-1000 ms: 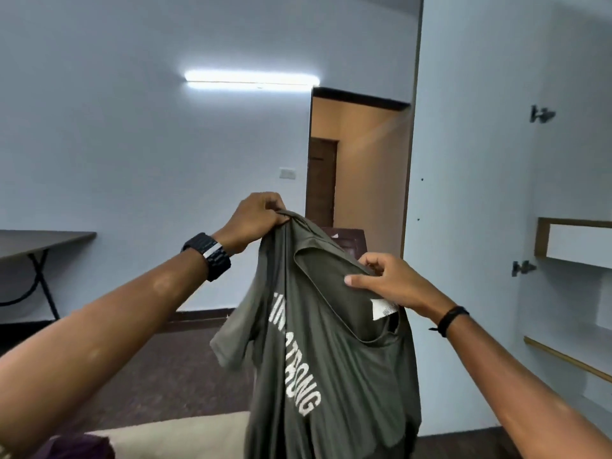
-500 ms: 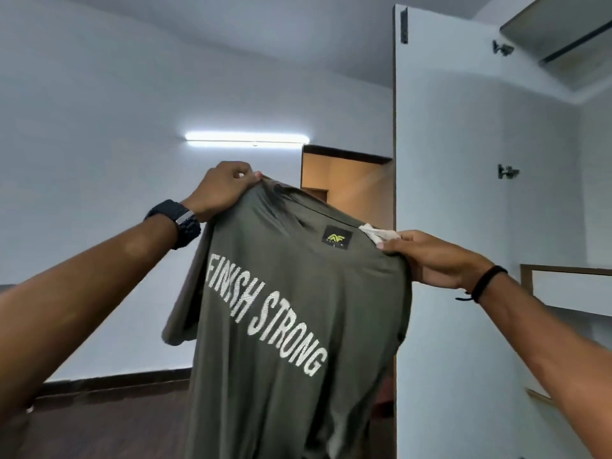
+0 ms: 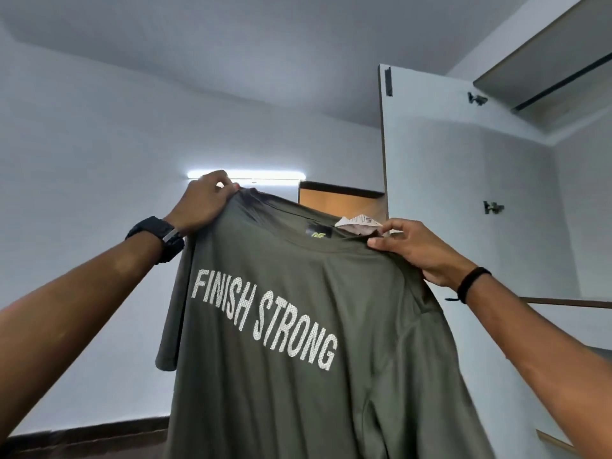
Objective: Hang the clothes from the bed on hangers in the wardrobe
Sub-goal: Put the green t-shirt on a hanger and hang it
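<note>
1. Left hand (image 3: pixel 202 202): fingers curled over the top edge of the olive-green T-shirt (image 3: pixel 298 359) at one shoulder, gripping the fabric. Black watch (image 3: pixel 159 235) on that wrist.
2. Right hand (image 3: pixel 420 250): thumb and fingertips pinching the shirt at the collar edge on the other shoulder. Black band (image 3: pixel 470 283) on that wrist.
3. Shirt is held up and spread between both hands, hanging down below them out of frame. White "FINISH STRONG" print faces the camera, running downhill from the left hand towards the right.
4. White tag (image 3: pixel 357 221) sticks up from the neckline, just beside the right hand's fingertips. Small black logo patch (image 3: pixel 318 233) just below the neckline, between the hands.
5. Open white wardrobe door (image 3: pixel 447 193) stands behind and above the right hand; wardrobe shelf edge (image 3: pixel 563 303) past the right wrist.
6. Lit tube light (image 3: pixel 265 175) on the wall, directly behind the left hand.
</note>
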{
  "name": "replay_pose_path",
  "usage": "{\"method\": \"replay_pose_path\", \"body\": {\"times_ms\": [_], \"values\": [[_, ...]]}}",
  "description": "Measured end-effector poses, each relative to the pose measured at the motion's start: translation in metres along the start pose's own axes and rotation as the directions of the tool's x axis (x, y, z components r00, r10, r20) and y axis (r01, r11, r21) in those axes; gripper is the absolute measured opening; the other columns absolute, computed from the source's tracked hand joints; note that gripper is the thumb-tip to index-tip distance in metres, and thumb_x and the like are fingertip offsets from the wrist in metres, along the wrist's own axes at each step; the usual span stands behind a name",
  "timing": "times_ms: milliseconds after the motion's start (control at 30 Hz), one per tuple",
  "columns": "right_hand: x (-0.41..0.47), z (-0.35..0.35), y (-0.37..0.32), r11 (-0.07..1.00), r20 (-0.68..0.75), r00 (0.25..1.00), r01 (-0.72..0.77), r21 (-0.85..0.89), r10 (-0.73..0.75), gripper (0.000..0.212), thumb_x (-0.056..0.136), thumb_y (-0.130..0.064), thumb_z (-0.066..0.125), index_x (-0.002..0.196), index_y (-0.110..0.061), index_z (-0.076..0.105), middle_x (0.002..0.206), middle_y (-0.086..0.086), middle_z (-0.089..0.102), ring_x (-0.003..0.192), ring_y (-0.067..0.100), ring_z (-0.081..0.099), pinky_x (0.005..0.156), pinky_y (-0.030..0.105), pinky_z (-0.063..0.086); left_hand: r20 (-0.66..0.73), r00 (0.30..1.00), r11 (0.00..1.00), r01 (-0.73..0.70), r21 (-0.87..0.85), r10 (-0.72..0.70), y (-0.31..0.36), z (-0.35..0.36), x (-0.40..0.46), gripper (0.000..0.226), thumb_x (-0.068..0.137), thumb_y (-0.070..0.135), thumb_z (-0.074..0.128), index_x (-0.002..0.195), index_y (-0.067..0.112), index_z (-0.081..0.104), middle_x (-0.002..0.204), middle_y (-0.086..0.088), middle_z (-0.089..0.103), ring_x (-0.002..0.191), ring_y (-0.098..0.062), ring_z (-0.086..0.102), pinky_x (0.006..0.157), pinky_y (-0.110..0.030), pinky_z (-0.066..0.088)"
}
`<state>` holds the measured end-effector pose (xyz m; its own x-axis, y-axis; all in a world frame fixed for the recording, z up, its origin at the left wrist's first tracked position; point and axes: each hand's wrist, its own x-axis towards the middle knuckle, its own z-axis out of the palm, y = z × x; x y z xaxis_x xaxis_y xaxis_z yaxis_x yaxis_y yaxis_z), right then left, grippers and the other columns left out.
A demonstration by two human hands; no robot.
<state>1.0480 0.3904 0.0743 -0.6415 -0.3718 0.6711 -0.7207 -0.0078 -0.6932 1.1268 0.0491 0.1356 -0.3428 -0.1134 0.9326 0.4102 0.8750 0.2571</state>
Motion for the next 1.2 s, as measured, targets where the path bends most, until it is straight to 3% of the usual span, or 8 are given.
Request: {"method": "replay_pose_path", "body": {"times_ms": [133, 267, 633, 833, 967, 1033, 1100, 1200], "values": [[-0.003, -0.001, -0.027, 0.987, 0.255, 0.961, -0.075, -0.141, 0.110, 0.039, 0.058, -0.025, 0.083, 0.092, -0.010, 0.068, 0.087, 0.002, 0.073, 0.080, 0.012, 0.066, 0.075, 0.024, 0.053, 0.095, 0.994, 0.997, -0.050, -0.054, 0.055, 0.009, -0.026, -0.007, 0.023, 0.095, 0.030, 0.057, 0.081, 0.013, 0.060, 0.076, 0.008, 0.062, 0.062, 0.003, 0.055, 0.057, -0.010, 0.037], [0.002, -0.015, -0.054, 0.998, 0.336, 0.940, -0.062, 0.024, 0.050, 0.053, 0.062, -0.011, 0.078, 0.113, -0.001, 0.065, 0.109, 0.015, 0.070, 0.089, 0.019, 0.068, 0.078, 0.026, 0.058, 0.196, 0.979, 0.968, -0.011, -0.253, 0.062, 0.024, -0.067, -0.009, 0.023, 0.092, 0.028, 0.062, 0.078, 0.010, 0.062, 0.061, 0.012, 0.066, 0.055, 0.003, 0.054, 0.054, -0.009, 0.042], [0.021, 0.024, -0.081, 0.959, 0.311, 0.946, 0.002, 0.282, -0.094, 0.014, 0.083, -0.022, 0.062, 0.077, -0.015, 0.073, 0.085, 0.005, 0.073, 0.071, 0.012, 0.070, 0.064, 0.023, 0.057, 0.327, 0.943, 0.894, 0.203, -0.399, -0.068, 0.026, -0.137, 0.005, 0.028, 0.079, 0.039, 0.066, 0.084, 0.013, 0.076, 0.086, -0.003, 0.074, 0.071, -0.011, 0.069, 0.062, -0.021, 0.056], [-0.003, 0.091, 0.044, 0.950, 0.467, 0.858, -0.294, 0.107, 0.213, 0.019, 0.079, -0.016, 0.064, 0.093, -0.003, 0.065, 0.102, 0.017, 0.065, 0.087, 0.024, 0.064, 0.091, 0.037, 0.049, 0.741, 0.562, 0.788, 0.612, -0.074, -0.368, -0.091, -0.077, -0.094, 0.030, 0.091, 0.025, 0.056, 0.100, -0.001, 0.067, 0.102, -0.017, 0.070, 0.087, -0.025, 0.065, 0.070, -0.032, 0.055], [-0.064, 0.154, 0.173, 0.791, 0.615, 0.582, -0.601, -0.116, 0.532, 0.006, 0.088, 0.000, 0.059, 0.087, -0.005, 0.062, 0.078, 0.004, 0.068, 0.069, 0.011, 0.065, 0.067, 0.025, 0.054, 0.861, 0.239, 0.801, 0.534, 0.270, -0.449, -0.171, -0.008, -0.232, 0.023, 0.093, 0.019, 0.051, 0.087, 0.001, 0.063, 0.080, -0.001, 0.069, 0.071, -0.004, 0.063, 0.072, -0.021, 0.049], [-0.100, 0.186, 0.231, 0.695, 0.556, 0.476, -0.659, -0.288, 0.681, 0.013, 0.089, 0.004, 0.059, 0.082, -0.007, 0.061, 0.068, 0.003, 0.064, 0.056, 0.008, 0.061, 0.056, 0.022, 0.054, 0.806, 0.081, 0.711, 0.528, 0.465, -0.587, -0.200, 0.023, -0.304, 0.022, 0.092, 0.025, 0.059, 0.077, 0.008, 0.059, 0.059, 0.004, 0.061, 0.049, -0.004, 0.055, 0.052, -0.019, 0.048], [-0.134, 0.221, 0.279, 0.626, 0.411, 0.472, -0.610, -0.486, 0.780, 0.018, 0.085, 0.000, 0.068, 0.073, -0.011, 0.060, 0.066, 0.005, 0.054, 0.052, 0.009, 0.050, 0.051, 0.021, 0.048, 0.669, 0.044, 0.552, 0.608, 0.571, -0.742, -0.225, 0.047, -0.373, 0.019, 0.093, 0.016, 0.061, 0.075, 0.012, 0.058, 0.055, 0.002, 0.059, 0.044, -0.009, 0.055, 0.040, -0.018, 0.044], [-0.168, 0.265, 0.334, 0.536, 0.225, 0.552, -0.504, -0.677, 0.803, 0.011, 0.082, -0.010, 0.075, 0.076, -0.011, 0.065, 0.070, 0.007, 0.055, 0.061, 0.018, 0.051, 0.053, 0.027, 0.048, 0.532, 0.139, 0.506, 0.573, 0.645, -0.835, -0.255, 0.073, -0.442, 0.014, 0.090, 0.019, 0.066, 0.078, 0.012, 0.066, 0.080, -0.010, 0.064, 0.069, -0.022, 0.061, 0.059, -0.025, 0.045]]}}
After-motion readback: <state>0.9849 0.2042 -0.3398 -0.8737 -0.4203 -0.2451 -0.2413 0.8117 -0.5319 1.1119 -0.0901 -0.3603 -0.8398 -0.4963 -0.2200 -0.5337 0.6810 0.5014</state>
